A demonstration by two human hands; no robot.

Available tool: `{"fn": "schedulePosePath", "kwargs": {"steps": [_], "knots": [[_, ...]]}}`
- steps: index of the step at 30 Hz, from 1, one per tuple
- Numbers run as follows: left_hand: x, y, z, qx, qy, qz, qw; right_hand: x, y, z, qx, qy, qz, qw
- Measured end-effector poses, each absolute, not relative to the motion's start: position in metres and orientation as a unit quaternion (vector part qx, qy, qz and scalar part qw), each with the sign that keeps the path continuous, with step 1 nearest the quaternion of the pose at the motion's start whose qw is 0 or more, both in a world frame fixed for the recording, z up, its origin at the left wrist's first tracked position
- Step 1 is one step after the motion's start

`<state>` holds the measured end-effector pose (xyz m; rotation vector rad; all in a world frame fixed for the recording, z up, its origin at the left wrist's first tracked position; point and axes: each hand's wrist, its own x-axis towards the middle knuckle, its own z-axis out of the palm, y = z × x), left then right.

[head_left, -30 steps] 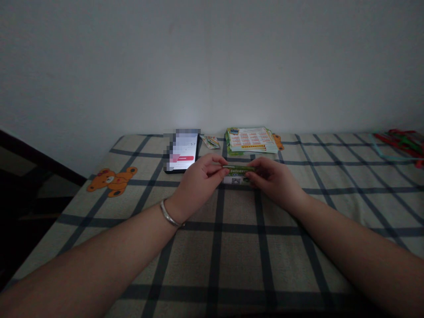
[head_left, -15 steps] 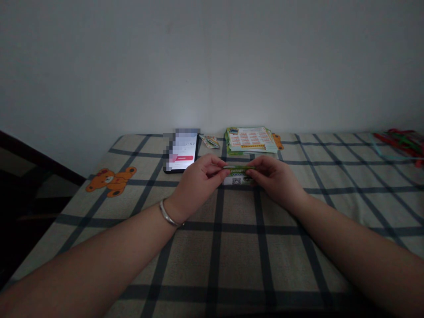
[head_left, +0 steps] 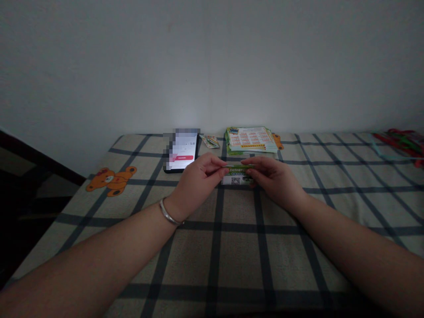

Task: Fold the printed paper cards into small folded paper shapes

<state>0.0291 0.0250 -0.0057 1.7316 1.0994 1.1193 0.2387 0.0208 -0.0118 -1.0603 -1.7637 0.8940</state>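
Observation:
Both hands meet over the middle of a checked cloth. My left hand (head_left: pixel 198 181), with a silver bracelet on its wrist, pinches the left end of a small green and white printed paper (head_left: pixel 237 174). My right hand (head_left: pixel 273 179) pinches the right end of the same paper. The paper is folded along its length, its green top edge up and a white part with a QR code below, resting low on the cloth (head_left: pixel 232 256).
A lit phone (head_left: pixel 182 152) lies beyond my left hand. A stack of printed leaflets (head_left: pixel 251 139) sits behind the hands, with a few small cards (head_left: pixel 210 141) beside it. Red and green items (head_left: pixel 402 140) lie at the far right. The wall rises behind; the cloth's left edge drops off.
Both hands with the paper have shifted very slightly away from me; the grip is the same.

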Motion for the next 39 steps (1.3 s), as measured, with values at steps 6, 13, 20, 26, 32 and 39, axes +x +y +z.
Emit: {"fn": "schedulePosePath", "kwargs": {"steps": [6, 13, 20, 26, 32, 39], "knots": [[0.03, 0.026, -0.002, 0.677, 0.447, 0.437, 0.389, 0.239, 0.021, -0.011, -0.428, -0.72, 0.344, 0.424], [0.028, 0.029, -0.002, 0.692, 0.456, 0.413, 0.378, 0.239, 0.022, -0.011, -0.439, -0.711, 0.364, 0.412], [0.025, 0.035, -0.009, 0.713, 0.444, 0.403, 0.362, 0.236, 0.025, -0.008, -0.452, -0.677, 0.436, 0.384], [0.023, 0.038, -0.013, 0.721, 0.448, 0.394, 0.352, 0.239, 0.028, -0.011, -0.474, -0.698, 0.382, 0.376], [0.022, 0.038, -0.008, 0.765, 0.471, 0.333, 0.286, 0.243, 0.031, -0.012, -0.528, -0.74, 0.263, 0.322], [0.023, 0.037, -0.007, 0.827, 0.463, 0.271, 0.168, 0.242, 0.03, -0.006, -0.554, -0.772, 0.207, 0.234]]}}
